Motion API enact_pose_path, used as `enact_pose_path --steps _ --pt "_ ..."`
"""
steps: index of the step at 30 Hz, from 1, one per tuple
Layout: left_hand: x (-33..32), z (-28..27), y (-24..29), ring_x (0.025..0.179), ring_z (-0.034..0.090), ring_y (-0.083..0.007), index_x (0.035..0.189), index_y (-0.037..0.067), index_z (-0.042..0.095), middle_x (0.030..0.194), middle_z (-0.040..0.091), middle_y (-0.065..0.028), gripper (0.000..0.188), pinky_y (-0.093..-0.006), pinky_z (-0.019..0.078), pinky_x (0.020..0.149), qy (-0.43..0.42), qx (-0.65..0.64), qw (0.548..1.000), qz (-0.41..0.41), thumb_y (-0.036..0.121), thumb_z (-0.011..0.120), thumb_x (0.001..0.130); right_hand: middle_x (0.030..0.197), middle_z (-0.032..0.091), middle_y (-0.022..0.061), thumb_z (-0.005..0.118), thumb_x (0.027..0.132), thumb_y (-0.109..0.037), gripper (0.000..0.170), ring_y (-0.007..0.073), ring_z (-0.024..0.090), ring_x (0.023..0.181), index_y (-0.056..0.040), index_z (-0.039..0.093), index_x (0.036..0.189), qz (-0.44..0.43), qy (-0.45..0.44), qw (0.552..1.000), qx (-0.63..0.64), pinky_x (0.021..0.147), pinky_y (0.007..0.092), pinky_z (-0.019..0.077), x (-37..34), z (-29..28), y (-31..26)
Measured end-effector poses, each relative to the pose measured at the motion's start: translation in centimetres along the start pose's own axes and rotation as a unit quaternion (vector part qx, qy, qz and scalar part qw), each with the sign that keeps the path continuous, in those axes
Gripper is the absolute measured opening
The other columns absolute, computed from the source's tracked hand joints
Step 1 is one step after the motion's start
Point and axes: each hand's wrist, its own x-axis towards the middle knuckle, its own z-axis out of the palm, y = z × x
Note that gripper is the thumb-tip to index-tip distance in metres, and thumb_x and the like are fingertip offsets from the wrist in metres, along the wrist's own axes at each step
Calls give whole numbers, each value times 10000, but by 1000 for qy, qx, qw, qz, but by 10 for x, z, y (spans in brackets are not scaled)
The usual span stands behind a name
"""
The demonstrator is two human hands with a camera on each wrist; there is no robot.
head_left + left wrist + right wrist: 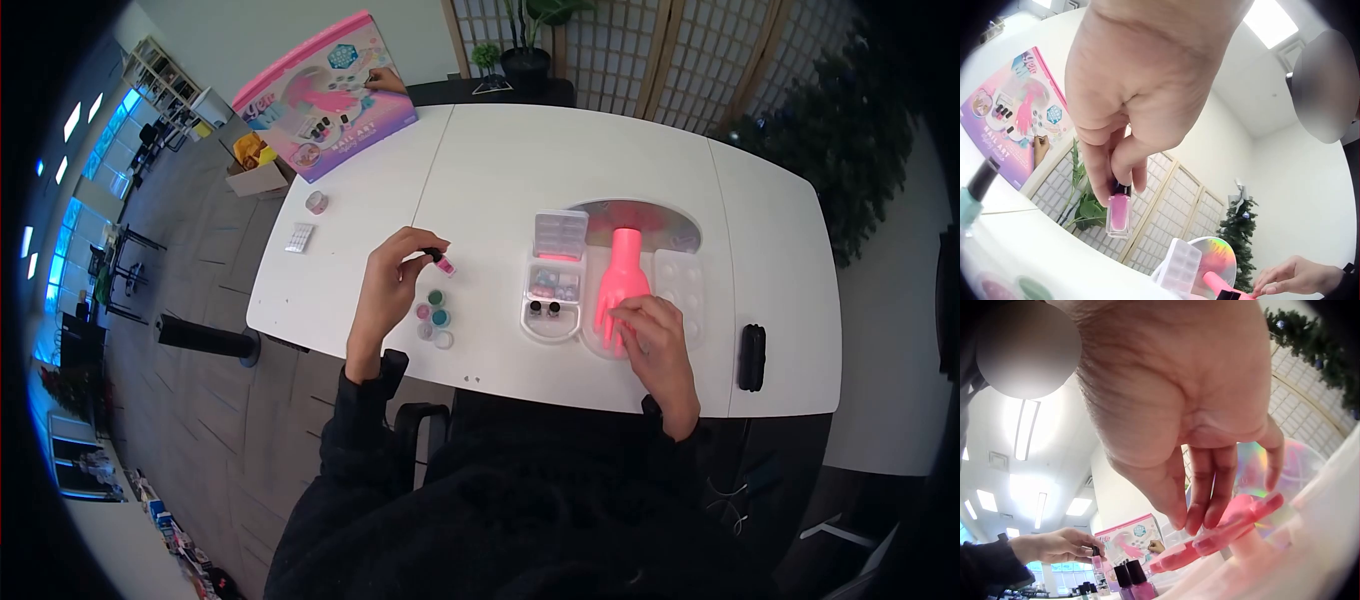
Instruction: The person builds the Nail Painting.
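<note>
Nail polish bottle [1119, 215], one, pink, black-capped: raised above the table [480, 180], its cap pinched in the person's left hand [390, 275]. Model hand [626, 272], one, bright pink: lying palm-side unclear, in front of a mirror-like disc [668, 222]. Right hand [657, 345]: fingers loosely extended over the model's fingers, grasping nothing visible. Just beside: compartment case [528, 318] with two black-capped bottles [1139, 580]. Below the left hand: small coloured containers [440, 317]. Far corner: "Nail Art" box [330, 105], tilted.
</note>
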Motion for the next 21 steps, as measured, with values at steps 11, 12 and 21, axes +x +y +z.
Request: enact_pose_path --steps 11,12,21 --pt "-5 56 56 1030 726 -265 1108 -26 764 1132 716 -116 358 -355 606 889 -108 -51 986 119 -248 589 889 1081 719 58 783 905 -7 211 274 680 1078 -47 776 1112 -26 18 999 3 1075 442 459 7 4 -20" --pt "-6 61 57 1040 727 -272 1114 -20 767 1136 712 -115 363 -363 610 878 -129 -30 982 132 -249 606 883 1093 731 75 792 911 -15 274 281 689 1072 -42 763 1182 -18 14 999 48 1032 433 499 9 7 -24" --pt "-13 89 62 1063 722 -277 1141 -3 771 1152 704 -101 375 -370 599 879 -165 -58 972 156 -227 636 872 1137 760 166 824 931 -39 646 264 747 957 -6 568 1523 7 -24 979 202 846 376 614 10 42 -45"
